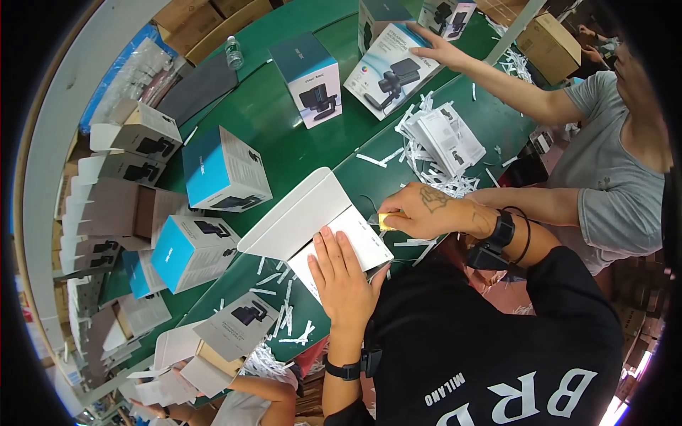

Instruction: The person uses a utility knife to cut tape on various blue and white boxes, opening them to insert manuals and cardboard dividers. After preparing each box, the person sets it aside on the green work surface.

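The right hand (420,211) covers most of a small yellow object (384,221), perhaps a tape piece.

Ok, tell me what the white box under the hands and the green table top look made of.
White box: looks like matte paperboard, with thin folded flaps and sharp creases. Green table top: probably a smooth rubbery or vinyl sheet, with a faint sheen and no weave visible.

Black shirt with white lettering, a black band on each wrist, tattoos on the right hand (424,210).

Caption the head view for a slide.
Left hand presses a white box on the green table; right hand pinches a small yellow piece.
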A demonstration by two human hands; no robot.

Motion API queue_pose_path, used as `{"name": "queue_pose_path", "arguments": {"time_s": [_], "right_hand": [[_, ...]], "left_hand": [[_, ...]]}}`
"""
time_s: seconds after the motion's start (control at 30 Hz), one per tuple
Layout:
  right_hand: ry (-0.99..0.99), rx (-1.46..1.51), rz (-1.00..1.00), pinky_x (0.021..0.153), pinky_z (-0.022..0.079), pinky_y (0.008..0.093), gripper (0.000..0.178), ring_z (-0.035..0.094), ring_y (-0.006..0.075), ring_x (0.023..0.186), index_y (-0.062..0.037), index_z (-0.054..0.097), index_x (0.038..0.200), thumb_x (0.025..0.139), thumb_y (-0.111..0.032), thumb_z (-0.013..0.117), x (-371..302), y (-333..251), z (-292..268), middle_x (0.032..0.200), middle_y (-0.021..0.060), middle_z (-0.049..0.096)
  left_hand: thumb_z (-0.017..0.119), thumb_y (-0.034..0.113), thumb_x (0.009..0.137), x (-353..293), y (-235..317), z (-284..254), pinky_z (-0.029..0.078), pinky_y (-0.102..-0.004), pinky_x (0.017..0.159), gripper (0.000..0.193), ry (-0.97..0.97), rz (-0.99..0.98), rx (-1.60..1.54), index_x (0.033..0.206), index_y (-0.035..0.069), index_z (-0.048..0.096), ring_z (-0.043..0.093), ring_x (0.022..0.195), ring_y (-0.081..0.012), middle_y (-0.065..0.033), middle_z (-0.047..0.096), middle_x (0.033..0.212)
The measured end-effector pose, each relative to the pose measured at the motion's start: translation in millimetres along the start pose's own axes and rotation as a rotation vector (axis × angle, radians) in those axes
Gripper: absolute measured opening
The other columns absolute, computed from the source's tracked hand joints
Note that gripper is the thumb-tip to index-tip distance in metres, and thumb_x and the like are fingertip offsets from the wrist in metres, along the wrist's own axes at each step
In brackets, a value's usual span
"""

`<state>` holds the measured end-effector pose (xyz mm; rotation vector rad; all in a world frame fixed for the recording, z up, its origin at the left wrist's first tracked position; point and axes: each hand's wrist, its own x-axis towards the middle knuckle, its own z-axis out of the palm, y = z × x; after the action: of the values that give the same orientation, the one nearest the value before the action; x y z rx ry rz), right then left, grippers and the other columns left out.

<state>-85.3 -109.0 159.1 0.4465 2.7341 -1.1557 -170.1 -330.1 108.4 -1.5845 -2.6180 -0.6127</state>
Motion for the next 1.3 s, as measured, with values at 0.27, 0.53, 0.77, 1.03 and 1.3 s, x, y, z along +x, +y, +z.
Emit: {"name": "queue_pose_path", "arguments": {"time_s": [0.27, 0.53, 0.77, 1.03, 1.3], "right_hand": [[-0.193, 0.408, 0.292, 0.073, 0.055, 0.0401, 0.022, 0.07, 0.0369, 0.077, -0.0016, 0.071, 0.098, 0.093, -0.022, 0.063, 12, -5, -6, 0.083, 0.0158, 0.072], [0.078, -0.297, -0.075, 0.065, 0.055, 0.0404, 0.028, 0.067, 0.0379, 0.071, -0.0029, 0.066, 0.086, 0.095, -0.029, 0.065, 12, -22, 5, 0.077, 0.0166, 0.069], [-1.02, 0.259, -0.066, 0.053, 0.045, 0.037, 0.044, 0.052, 0.0238, 0.052, -0.0044, 0.053, 0.068, 0.085, -0.036, 0.078, -26, 10, -35, 0.056, 0.0094, 0.049], [-0.151, -0.224, -0.232, 0.074, 0.054, 0.0464, 0.021, 0.068, 0.0393, 0.079, -0.0027, 0.061, 0.099, 0.087, -0.02, 0.063, -3, -61, -32, 0.079, 0.017, 0.067], [-0.046, -0.093, -0.405, 0.075, 0.054, 0.0433, 0.017, 0.068, 0.035, 0.085, 0.0002, 0.063, 0.096, 0.085, -0.011, 0.068, 56, -91, 80, 0.087, 0.0162, 0.067]], "left_hand": [[0.076, 0.055, 0.081, 6, 5, -3, 0.024, -0.0578, 0.118, 0.103, -0.015, -0.001, 0.02, 0.151, -0.009, 0.035, 0.03, 0.149, -0.0469, -0.0305, 0.03, 0.161], [0.075, 0.054, 0.082, 5, 9, 3, 0.025, -0.0578, 0.119, 0.101, 0.013, -0.024, 0.063, 0.151, -0.008, 0.036, 0.03, 0.149, -0.0463, -0.0298, 0.03, 0.161], [0.078, 0.048, 0.082, 7, 12, -2, 0.03, -0.0562, 0.117, 0.09, 0.053, -0.047, 0.0, 0.145, -0.007, 0.046, 0.038, 0.145, -0.0443, -0.0274, 0.038, 0.158], [0.088, 0.027, 0.076, -23, 11, 18, 0.051, -0.0524, 0.1, 0.05, 0.387, 0.114, -0.06, 0.113, -0.002, 0.071, 0.065, 0.117, -0.04, -0.0217, 0.069, 0.124], [0.081, 0.015, 0.083, -43, -17, 35, 0.057, -0.0453, 0.094, 0.024, 0.621, 0.26, -0.14, 0.099, -0.003, 0.075, 0.073, 0.097, -0.0317, -0.0149, 0.075, 0.098]]}}
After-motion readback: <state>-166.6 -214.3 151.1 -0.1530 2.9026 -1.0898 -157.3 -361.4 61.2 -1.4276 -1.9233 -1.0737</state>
